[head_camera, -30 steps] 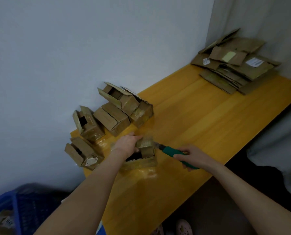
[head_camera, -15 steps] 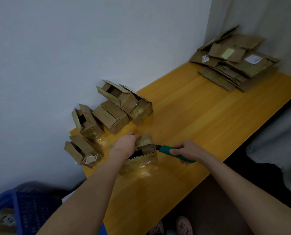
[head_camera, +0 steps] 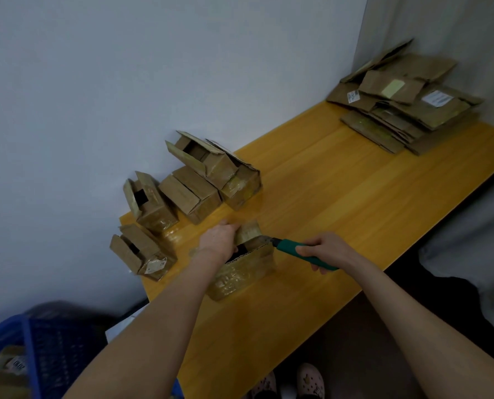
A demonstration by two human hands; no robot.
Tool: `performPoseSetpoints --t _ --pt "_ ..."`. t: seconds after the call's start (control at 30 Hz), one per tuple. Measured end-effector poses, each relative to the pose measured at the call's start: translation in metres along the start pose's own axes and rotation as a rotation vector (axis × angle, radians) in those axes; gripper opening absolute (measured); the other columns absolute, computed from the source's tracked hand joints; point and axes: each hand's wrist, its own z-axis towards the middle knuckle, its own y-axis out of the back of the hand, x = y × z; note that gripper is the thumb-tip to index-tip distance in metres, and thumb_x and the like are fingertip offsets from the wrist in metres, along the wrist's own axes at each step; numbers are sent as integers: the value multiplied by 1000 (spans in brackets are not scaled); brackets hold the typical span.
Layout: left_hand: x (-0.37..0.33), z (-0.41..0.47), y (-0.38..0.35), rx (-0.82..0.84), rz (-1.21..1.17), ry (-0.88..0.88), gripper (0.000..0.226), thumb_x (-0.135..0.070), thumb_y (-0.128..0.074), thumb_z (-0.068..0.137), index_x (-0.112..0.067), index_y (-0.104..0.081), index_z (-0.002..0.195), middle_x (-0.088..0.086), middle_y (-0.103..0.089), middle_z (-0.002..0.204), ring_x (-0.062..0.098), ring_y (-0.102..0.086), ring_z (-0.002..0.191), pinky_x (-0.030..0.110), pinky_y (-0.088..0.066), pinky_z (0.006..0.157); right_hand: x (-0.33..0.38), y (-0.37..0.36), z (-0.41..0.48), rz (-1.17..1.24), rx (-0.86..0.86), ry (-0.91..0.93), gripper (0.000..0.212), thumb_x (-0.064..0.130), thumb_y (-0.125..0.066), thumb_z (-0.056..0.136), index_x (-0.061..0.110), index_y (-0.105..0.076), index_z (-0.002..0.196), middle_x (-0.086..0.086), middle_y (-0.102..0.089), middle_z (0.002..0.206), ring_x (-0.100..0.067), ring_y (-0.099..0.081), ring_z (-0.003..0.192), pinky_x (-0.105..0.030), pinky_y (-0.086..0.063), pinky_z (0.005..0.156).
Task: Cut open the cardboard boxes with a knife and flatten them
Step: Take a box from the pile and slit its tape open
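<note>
A small taped cardboard box (head_camera: 241, 273) stands on the yellow wooden table (head_camera: 341, 197) near its front left. My left hand (head_camera: 218, 239) grips the box's open top flap and steadies it. My right hand (head_camera: 325, 249) holds a green-handled knife (head_camera: 294, 250), whose blade tip sits at the box's upper right edge. Several more open small boxes (head_camera: 194, 182) lie against the wall behind. A pile of flattened boxes (head_camera: 404, 102) lies at the table's far right corner.
A blue plastic crate (head_camera: 29, 349) with cardboard inside stands on the floor at lower left. The grey wall runs along the table's back. Dark floor and two slippered feet (head_camera: 292, 381) show below the table's front edge.
The knife has slid left, and its blade now meets the box's right edge. My left hand keeps its hold on the box top.
</note>
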Motion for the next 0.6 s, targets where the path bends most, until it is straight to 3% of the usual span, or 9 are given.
performPoseSetpoints --t 0.2,0.5,0.6 --pt "6 3 -1 -25 -7 -16 62 -14 -63 92 -27 -37 147 4 -47 131 28 -57 113 35 -54 84 3 6 4 -33 3 11 41 37 -65 90 12 -66 123 -3 -68 62 -12 -61 50 -27 -53 57" --pt "13 7 8 -71 -1 -72 66 -14 -64 90 -31 -35 148 1 -46 136 25 -57 116 33 -55 85 12 17 -1 -13 47 29 35 32 -66 90 11 -67 118 -7 -68 66 -9 -58 46 -21 -48 51" --pt "24 1 9 -38 45 -81 65 -11 -62 91 -32 -36 147 1 -45 139 24 -56 118 32 -54 87 8 32 -5 141 -50 6 38 34 -66 89 10 -67 118 -7 -68 70 -13 -61 53 -24 -51 55"
